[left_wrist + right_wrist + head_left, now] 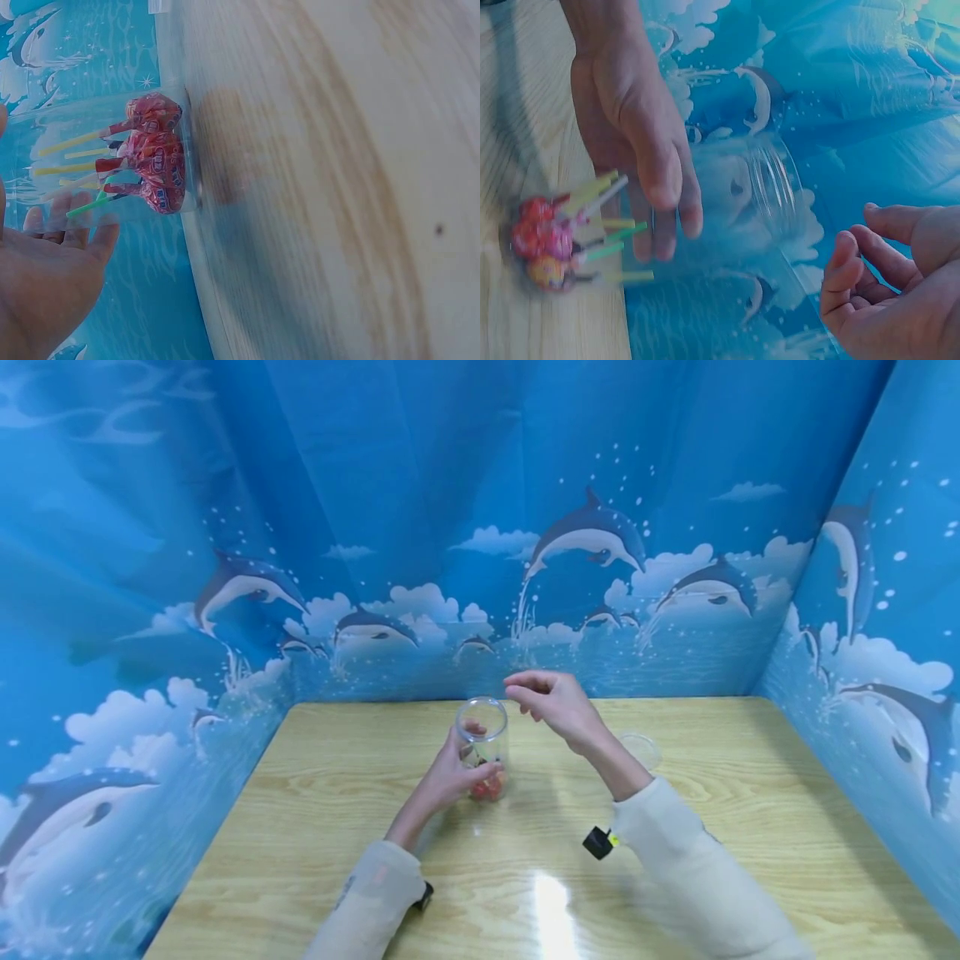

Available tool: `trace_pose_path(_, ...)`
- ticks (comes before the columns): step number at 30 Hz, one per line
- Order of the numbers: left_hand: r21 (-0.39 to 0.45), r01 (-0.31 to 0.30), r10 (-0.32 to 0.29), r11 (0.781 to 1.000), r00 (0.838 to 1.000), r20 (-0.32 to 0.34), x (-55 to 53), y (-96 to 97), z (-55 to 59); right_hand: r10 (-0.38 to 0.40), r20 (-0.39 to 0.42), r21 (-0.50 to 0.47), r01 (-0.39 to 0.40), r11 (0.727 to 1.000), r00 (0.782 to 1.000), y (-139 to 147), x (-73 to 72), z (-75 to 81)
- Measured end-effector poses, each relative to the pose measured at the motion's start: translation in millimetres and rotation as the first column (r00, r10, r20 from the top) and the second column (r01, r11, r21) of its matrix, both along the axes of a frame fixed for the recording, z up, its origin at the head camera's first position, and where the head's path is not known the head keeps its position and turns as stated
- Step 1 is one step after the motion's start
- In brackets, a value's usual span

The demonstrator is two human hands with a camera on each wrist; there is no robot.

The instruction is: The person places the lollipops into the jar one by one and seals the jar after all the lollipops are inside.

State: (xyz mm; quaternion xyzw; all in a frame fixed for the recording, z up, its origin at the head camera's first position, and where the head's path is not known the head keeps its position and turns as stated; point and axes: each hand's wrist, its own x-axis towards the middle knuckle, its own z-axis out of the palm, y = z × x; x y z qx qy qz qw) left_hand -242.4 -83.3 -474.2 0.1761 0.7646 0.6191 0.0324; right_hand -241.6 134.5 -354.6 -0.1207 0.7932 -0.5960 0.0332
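Note:
A clear plastic jar stands upright near the middle of the table, its mouth uncovered. My left hand grips it from the left, thumb on the near side and fingers behind. Several lollipops lie at the jar's bottom, heads down, in red, pink and orange wrappers. Their yellow, white and green sticks point up toward the mouth. Just right of the rim and slightly higher, my right hand hovers with loosely bent fingers. In the right wrist view a gap shows between its thumb and fingertips, with nothing held.
On the wood-grain table, a round clear lid lies behind my right wrist. A blue curtain printed with dolphins encloses the table's back and sides. Small black cameras hang at the sleeves.

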Motion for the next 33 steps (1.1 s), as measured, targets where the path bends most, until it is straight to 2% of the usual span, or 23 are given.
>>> trace_pose_path(6,-0.014,-0.015,0.015,1.0,1.0,-0.005,-0.2,1.7,2.2,-0.03,0.016,0.033,0.03,0.999,0.999,34,4.1,-2.3)
trace_pose_path(8,-0.015,-0.017,0.017,1.0,1.0,-0.007,5.9,2.7,12.3,-0.047,0.024,0.049,0.046,0.998,0.999,48,5.0,-4.8)
trace_pose_path(12,-0.011,-0.008,0.008,1.0,1.0,-0.008,5.1,1.5,11.5,-0.077,0.036,0.082,0.074,0.994,0.996,75,7.2,-11.9)
trace_pose_path(13,-0.005,-0.008,0.008,1.0,1.0,-0.011,4.9,1.0,10.4,-0.083,0.032,0.093,0.08,0.992,0.996,82,7.9,-14.6)
trace_pose_path(15,-0.008,-0.009,0.009,1.0,1.0,-0.012,-1.3,0.0,-0.1,-0.098,0.022,0.112,0.095,0.989,0.995,94,9.4,-20.1)
trace_pose_path(25,-0.03,-0.003,0.003,1.0,1.0,-0.013,-1.0,1.2,0.4,-0.202,0.02,0.208,0.194,0.959,0.979,144,13.5,-59.3)
trace_pose_path(33,-0.055,-0.009,0.008,0.998,1.0,-0.018,-0.6,0.9,0.4,-0.235,0.014,0.247,0.224,0.943,0.972,170,16.8,-82.5)
